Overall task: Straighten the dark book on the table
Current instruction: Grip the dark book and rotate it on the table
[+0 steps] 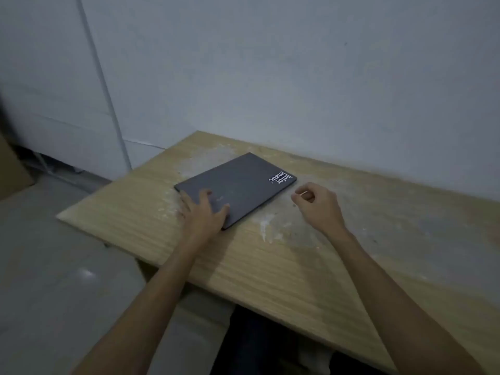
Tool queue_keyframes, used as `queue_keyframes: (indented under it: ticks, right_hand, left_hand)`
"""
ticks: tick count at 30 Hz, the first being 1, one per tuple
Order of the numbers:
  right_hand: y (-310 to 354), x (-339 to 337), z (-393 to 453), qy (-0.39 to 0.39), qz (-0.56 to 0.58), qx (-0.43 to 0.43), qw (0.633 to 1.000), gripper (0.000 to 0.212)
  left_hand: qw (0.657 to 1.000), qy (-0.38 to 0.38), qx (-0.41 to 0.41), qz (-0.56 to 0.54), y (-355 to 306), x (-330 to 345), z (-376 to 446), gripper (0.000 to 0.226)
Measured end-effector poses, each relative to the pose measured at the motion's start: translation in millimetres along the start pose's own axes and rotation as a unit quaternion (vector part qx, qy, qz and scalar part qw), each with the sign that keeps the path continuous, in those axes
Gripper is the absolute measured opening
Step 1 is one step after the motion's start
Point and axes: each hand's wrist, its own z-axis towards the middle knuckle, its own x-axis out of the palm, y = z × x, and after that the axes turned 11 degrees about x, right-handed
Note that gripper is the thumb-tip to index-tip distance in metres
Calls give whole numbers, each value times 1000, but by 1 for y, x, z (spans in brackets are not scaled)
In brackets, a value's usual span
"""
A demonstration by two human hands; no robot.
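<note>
A dark grey book with white lettering near its far right corner lies flat on the wooden table, skewed against the table's edges. My left hand rests on the book's near left end, fingers spread over the cover and thumb at its near edge. My right hand hovers just right of the book, apart from it, fingers curled in loosely with nothing in them.
The table top has pale dusty smears around the book. A grey wall stands close behind the table. The tiled floor lies to the left, with a cardboard piece at the far left.
</note>
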Motion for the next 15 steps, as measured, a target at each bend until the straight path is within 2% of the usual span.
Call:
queue_keyframes:
  ticks: [3,9,15]
  right_hand:
    - [3,12,18,1,2,7,1000,17]
    - [15,43,66,17,-9,-15,1000,13]
    - [30,84,119,75,-88,-13,993,48]
  left_hand:
    - [998,28,-35,44,2,10,10,67]
    - [996,-40,-78,6,14,16,48,68]
    - [990,-108,-88,0,29,18,69,61]
